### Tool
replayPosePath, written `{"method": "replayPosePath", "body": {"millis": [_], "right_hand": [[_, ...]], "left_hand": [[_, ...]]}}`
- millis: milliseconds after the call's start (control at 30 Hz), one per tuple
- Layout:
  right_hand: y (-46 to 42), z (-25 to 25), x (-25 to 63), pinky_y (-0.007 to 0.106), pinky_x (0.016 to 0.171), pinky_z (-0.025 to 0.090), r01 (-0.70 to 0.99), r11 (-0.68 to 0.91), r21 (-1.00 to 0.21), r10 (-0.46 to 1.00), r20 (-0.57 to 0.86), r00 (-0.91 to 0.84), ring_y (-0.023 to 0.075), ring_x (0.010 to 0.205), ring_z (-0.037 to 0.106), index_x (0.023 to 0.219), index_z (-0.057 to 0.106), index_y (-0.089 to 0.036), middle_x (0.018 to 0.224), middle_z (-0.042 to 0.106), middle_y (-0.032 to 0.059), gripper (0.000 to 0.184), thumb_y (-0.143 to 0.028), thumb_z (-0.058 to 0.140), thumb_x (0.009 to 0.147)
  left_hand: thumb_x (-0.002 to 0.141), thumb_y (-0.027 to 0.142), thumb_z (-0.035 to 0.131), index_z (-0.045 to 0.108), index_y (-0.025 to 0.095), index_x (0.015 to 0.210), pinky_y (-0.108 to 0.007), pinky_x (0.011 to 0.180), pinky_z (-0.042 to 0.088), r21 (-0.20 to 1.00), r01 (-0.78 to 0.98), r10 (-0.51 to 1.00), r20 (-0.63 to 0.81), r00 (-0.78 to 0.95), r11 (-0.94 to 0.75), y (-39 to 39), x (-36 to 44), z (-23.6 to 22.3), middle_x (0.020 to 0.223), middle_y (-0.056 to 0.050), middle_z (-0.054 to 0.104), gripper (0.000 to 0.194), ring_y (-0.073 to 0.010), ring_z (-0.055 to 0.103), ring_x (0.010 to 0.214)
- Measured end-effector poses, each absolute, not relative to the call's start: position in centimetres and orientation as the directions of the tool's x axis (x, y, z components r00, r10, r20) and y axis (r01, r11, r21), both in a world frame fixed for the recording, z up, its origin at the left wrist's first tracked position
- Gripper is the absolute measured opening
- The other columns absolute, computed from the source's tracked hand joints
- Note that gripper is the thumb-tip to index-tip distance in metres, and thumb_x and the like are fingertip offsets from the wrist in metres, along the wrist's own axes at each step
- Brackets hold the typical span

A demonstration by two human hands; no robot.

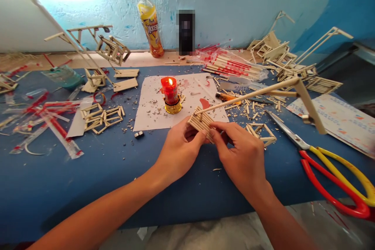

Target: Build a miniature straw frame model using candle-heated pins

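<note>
Stick panel point(201, 124): near-right of candle point(170, 93), slats slanting away
Left hand point(179, 151): gripping panel, nearer candle
Right hand point(243, 152): pinching its right end

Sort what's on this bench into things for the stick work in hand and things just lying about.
Likely for the job:
stick model, in both left hand and right hand
lit candle
scissors
bundled sticks

Seemingly just lying about:
drink bottle
plastic wrappers
</note>
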State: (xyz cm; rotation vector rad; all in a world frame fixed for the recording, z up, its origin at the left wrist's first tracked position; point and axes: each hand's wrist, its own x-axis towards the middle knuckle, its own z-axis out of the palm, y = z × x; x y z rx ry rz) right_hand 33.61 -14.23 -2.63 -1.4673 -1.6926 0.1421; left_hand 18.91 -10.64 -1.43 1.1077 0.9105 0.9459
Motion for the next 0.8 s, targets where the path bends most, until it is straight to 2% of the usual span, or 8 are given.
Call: {"method": "replayPosePath", "body": {"millis": [100, 233, 400, 533, 700, 800], "right_hand": [[-14.3, -2.6, 33.8, 0.026, 0.071, 0.056, 0.720, 0.278, -0.636, 0.861, 0.497, 0.107, 0.0132, 0.072, 0.070, 0.110, 0.072, -0.017, 0.095, 0.077, 0.0016, 0.018, -0.014, 0.065, 0.093], [-14.5, -2.6, 33.9, 0.025, 0.068, 0.055, 0.691, 0.282, -0.665, 0.865, 0.488, 0.117, 0.0127, 0.070, 0.068, 0.102, 0.073, -0.021, 0.086, 0.074, -0.0015, 0.011, -0.016, 0.067, 0.094], [-14.9, -2.4, 34.1, 0.023, 0.063, 0.055, 0.647, 0.279, -0.709, 0.861, 0.483, 0.158, 0.0118, 0.066, 0.068, 0.101, 0.073, -0.024, 0.086, 0.076, -0.0029, 0.012, -0.016, 0.069, 0.092], [-15.1, -2.4, 34.2, 0.022, 0.066, 0.056, 0.648, 0.317, -0.692, 0.841, 0.521, 0.145, 0.0117, 0.069, 0.069, 0.101, 0.074, -0.026, 0.087, 0.077, -0.0037, 0.016, -0.014, 0.070, 0.091], [-15.2, -2.5, 34.2, 0.022, 0.066, 0.057, 0.556, 0.307, -0.772, 0.878, 0.456, 0.149, 0.0125, 0.075, 0.070, 0.116, 0.068, -0.026, 0.093, 0.075, -0.0022, 0.026, -0.016, 0.067, 0.093], [-15.4, -2.5, 34.3, 0.024, 0.066, 0.057, 0.541, 0.336, -0.771, 0.883, 0.457, 0.104, 0.0135, 0.076, 0.069, 0.124, 0.065, -0.026, 0.096, 0.073, -0.0008, 0.033, -0.016, 0.063, 0.093]], "left_hand": [[0.087, 0.016, 0.069, 0.071, 0.016, 0.101, -0.021, 0.077, 0.057, 0.975, -0.163, 0.943, -0.096, 0.318, 0.154, -10.8, 18.8, -1.2, 0.100, -0.004, 0.076, 0.015, -0.0128, 0.068, 0.083], [0.087, 0.016, 0.070, 0.072, 0.016, 0.097, -0.022, 0.076, 0.057, 0.973, -0.180, 0.947, -0.082, 0.310, 0.144, -10.9, 18.7, -0.9, 0.096, -0.003, 0.077, 0.010, -0.0109, 0.067, 0.075], [0.087, 0.021, 0.075, 0.071, 0.018, 0.104, -0.023, 0.081, 0.058, 0.975, -0.172, 0.944, -0.079, 0.321, 0.141, -11.2, 18.5, -0.8, 0.103, -0.004, 0.077, 0.018, -0.0156, 0.071, 0.090], [0.090, 0.025, 0.073, 0.070, 0.021, 0.105, -0.025, 0.088, 0.059, 0.977, -0.172, 0.934, -0.059, 0.353, 0.126, -11.5, 18.2, -0.7, 0.110, -0.004, 0.075, 0.016, -0.0173, 0.072, 0.098], [0.084, 0.018, 0.079, 0.072, 0.024, 0.107, -0.023, 0.089, 0.059, 0.983, -0.147, 0.934, -0.054, 0.354, 0.113, -11.7, 18.2, -0.5, 0.101, 0.000, 0.075, 0.025, -0.0136, 0.071, 0.089], [0.081, 0.012, 0.078, 0.074, 0.023, 0.107, -0.022, 0.086, 0.059, 0.987, -0.133, 0.936, -0.041, 0.349, 0.093, -11.9, 18.2, -0.5, 0.101, 0.000, 0.076, 0.029, -0.0124, 0.070, 0.085]]}}
